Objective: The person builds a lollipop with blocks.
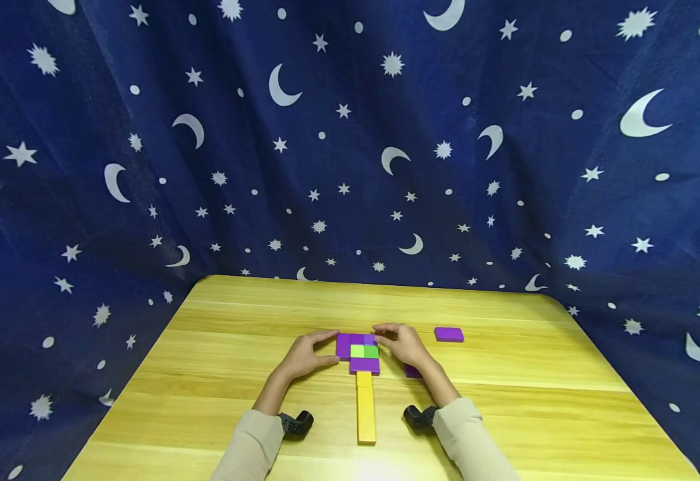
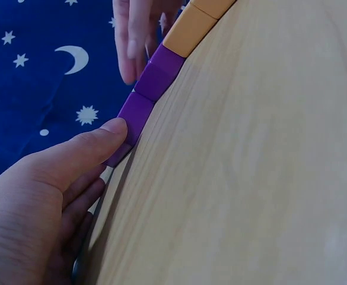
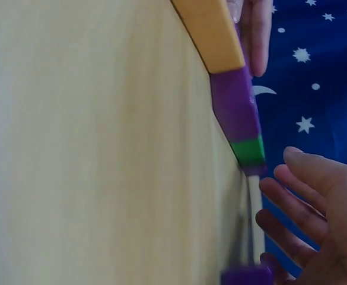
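Note:
A flat cluster of blocks lies on the table: an upright purple block [image 1: 342,347] at its left, other purple blocks [image 1: 357,339] along the far side, a light green block [image 1: 357,351], a green block [image 1: 371,352], and a wide purple block [image 1: 365,365] nearest me. Below it runs a column of yellow blocks [image 1: 366,414]. My left hand [image 1: 303,357] spans the left purple block, thumb at its near end and index finger at its far end. Beside the cluster's far right corner is my right hand [image 1: 406,346], fingers spread, with a gap to the green block [image 3: 248,151] in the right wrist view.
A loose purple block [image 1: 449,335] lies to the right. Another purple block [image 1: 413,371] is partly hidden under my right forearm. Each wrist wears a black device [image 1: 297,425]. Behind the wooden table [image 1: 536,387] hangs a dark blue curtain [image 1: 350,167] with moons and stars.

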`<state>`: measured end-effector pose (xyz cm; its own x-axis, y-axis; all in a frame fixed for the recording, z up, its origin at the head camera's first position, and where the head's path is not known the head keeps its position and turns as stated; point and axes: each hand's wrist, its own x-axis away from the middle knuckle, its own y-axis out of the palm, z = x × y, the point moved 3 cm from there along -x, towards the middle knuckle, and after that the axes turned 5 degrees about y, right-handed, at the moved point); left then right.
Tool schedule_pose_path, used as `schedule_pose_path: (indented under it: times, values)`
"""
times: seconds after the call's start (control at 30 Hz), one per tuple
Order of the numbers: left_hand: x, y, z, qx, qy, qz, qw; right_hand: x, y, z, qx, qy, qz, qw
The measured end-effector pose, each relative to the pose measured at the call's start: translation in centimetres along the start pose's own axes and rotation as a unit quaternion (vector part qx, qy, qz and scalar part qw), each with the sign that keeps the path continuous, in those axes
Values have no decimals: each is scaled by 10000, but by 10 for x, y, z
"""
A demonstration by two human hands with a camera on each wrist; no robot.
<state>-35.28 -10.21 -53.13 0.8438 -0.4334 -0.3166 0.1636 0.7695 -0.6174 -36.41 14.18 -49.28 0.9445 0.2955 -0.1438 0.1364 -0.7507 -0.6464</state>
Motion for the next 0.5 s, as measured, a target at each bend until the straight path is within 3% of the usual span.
schedule_pose_path:
  times: [0.5]
  values:
    - [0,1,0,7,-33,-26,10000,50,-56,36,-481,143,540,9973]
